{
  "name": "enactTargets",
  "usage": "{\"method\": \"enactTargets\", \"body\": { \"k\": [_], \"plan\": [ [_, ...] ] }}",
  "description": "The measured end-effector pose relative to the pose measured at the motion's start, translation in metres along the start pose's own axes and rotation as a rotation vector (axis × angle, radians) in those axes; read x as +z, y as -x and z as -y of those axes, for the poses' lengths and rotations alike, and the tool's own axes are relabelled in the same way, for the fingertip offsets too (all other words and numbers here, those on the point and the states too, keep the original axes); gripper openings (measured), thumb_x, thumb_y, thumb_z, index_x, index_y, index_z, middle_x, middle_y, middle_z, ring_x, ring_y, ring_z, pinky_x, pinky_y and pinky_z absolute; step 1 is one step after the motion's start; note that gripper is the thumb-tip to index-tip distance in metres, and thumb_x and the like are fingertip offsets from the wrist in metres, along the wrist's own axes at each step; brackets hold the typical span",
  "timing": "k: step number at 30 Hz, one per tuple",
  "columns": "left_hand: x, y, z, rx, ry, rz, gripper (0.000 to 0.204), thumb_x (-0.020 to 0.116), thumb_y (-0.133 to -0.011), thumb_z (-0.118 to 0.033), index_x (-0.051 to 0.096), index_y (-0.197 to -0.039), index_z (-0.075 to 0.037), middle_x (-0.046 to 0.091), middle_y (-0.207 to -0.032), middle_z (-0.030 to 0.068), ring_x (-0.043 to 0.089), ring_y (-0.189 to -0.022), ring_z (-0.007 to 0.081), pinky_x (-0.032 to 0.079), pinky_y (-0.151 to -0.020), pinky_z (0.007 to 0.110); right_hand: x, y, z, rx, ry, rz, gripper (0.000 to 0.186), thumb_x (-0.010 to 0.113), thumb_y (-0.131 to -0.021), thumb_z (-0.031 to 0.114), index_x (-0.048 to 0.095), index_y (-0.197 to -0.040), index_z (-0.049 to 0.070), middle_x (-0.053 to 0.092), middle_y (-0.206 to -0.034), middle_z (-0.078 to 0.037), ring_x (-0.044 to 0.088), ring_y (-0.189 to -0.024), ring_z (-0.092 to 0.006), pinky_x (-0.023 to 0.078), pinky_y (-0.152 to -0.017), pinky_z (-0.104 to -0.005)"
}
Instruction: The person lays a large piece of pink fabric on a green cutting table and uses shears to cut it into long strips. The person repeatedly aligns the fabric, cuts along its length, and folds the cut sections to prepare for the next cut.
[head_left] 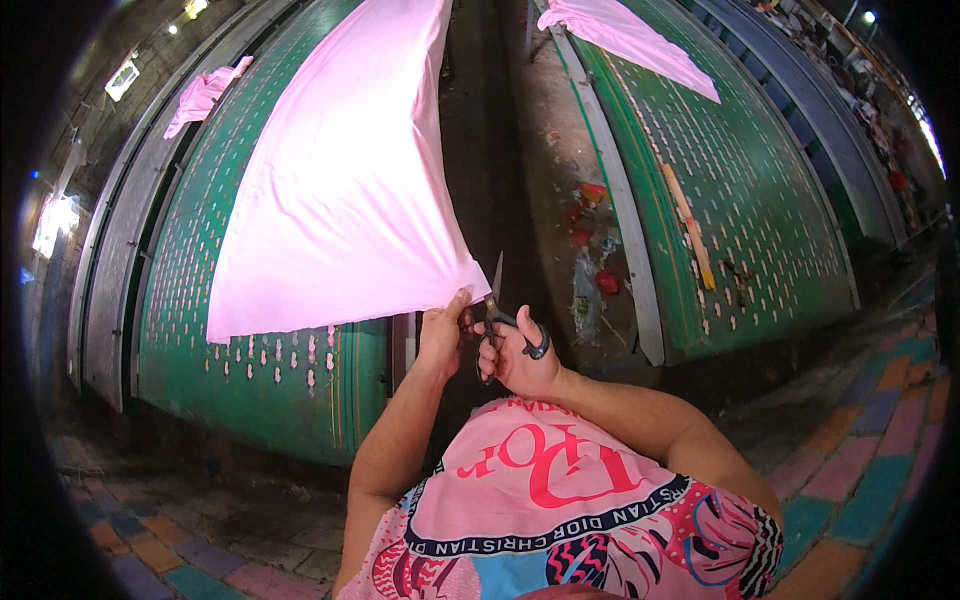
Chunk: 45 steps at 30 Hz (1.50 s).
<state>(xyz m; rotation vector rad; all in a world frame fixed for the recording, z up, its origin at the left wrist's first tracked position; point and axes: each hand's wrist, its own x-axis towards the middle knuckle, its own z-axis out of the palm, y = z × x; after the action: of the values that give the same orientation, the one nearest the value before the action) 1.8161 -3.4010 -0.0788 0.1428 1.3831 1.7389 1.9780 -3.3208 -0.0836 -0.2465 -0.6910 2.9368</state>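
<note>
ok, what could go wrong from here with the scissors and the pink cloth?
1. Nick: the left hand pinches the pink cloth close beside the scissors in the right hand; a slip could catch it.
2. Uneven cut: the cloth has soft creases, so any cut might wander.
3. Shift: the held corner sits out past the edge of the green table, so a tug could drag the cloth.

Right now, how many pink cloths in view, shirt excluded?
3: large cloth over left green table, second cloth on right green table, crumpled cloth at far left. More may be hidden.
</note>
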Motion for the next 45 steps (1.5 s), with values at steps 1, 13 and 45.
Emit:
{"method": "enactTargets", "body": {
  "k": [1,13,45],
  "plan": [
    [-0.001,-0.001,0.002,0.012,0.022,0.005,0.033,0.068,-0.106,-0.031,0.058,-0.083,-0.009,0.054,-0.068,0.0015,0.056,-0.059,0.0171,0.048,-0.055,0.035,0.001,0.003,-0.001,-0.009,0.019,-0.027,0.084,0.047,-0.097,0.081,0.059,-0.130,0.005,0.059,-0.085,-0.004,0.062,-0.078,-0.0229,0.051,-0.078,-0.0374],
    [-0.002,0.000,0.013,0.031,0.173,0.075,0.029,0.067,-0.105,-0.026,0.060,-0.084,-0.008,0.054,-0.070,0.0019,0.052,-0.062,0.0168,0.045,-0.060,0.035,0.015,0.016,-0.004,-0.104,0.264,-0.170,0.068,0.058,-0.104,0.061,0.060,-0.131,-0.001,0.057,-0.079,-0.001,0.058,-0.065,-0.0137,0.050,-0.062,-0.0293],
    [0.017,0.009,-0.006,0.138,-0.210,0.016,0.032,0.067,-0.107,-0.025,0.066,-0.082,-0.005,0.061,-0.068,0.0028,0.053,-0.054,0.0128,0.041,-0.051,0.030,0.020,0.012,-0.007,-0.080,0.156,-0.208,0.072,0.055,-0.101,0.072,0.064,-0.122,0.003,0.059,-0.076,-0.001,0.058,-0.062,-0.0147,0.047,-0.060,-0.0296]
  ]
}}
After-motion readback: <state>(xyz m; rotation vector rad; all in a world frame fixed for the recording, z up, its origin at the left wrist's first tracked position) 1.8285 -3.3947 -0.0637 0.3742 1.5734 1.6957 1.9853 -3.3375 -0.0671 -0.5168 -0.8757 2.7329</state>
